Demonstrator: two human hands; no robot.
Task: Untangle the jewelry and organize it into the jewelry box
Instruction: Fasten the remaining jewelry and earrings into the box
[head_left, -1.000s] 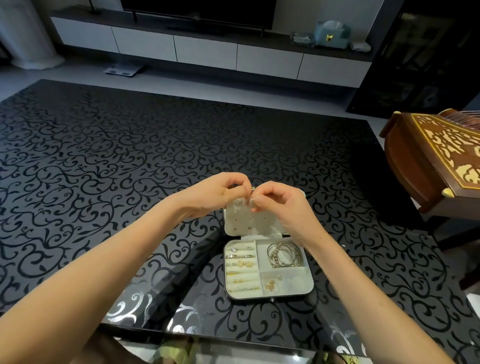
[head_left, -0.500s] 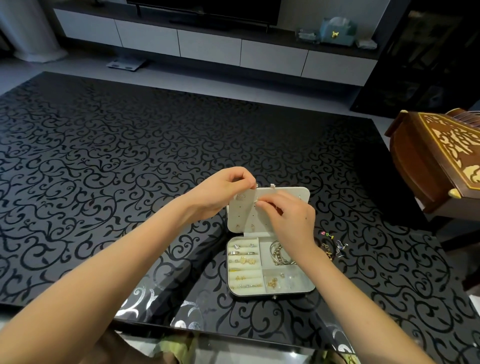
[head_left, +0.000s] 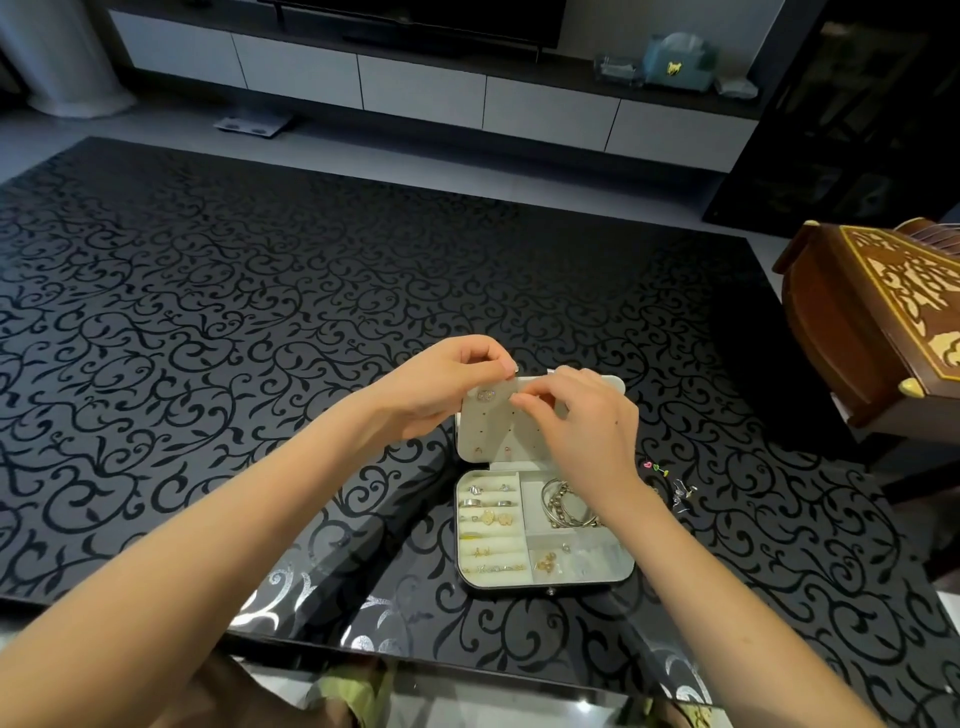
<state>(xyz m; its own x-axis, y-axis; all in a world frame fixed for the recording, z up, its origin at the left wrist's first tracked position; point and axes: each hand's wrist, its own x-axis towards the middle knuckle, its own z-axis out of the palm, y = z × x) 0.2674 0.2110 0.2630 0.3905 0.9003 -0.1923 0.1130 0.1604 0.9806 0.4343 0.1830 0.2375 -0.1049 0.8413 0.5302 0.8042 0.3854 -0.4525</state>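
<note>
Dim indoor light, silver glare on the glossy table (head_left: 363, 631) near edge, wide-angle bending at the borders.

Open tabletop (head_left: 260, 312) stretches wide to the left and far side of the jewelry box (head_left: 545, 586). Its upright lid (head_left: 480, 431), with the left hand (head_left: 441, 384) and right hand (head_left: 592, 421) on it, blocks the far edge. Loose trinkets (head_left: 680, 488) and a carved wooden case (head_left: 857, 332) crowd the right.

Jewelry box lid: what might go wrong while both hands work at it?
The small piece the right hand pinches against the lid could slip and vanish on the patterned table. The left hand grips the lid's top edge; pressing could tip the jewelry box. The right forearm might sweep the loose jewelry beside it away.
</note>
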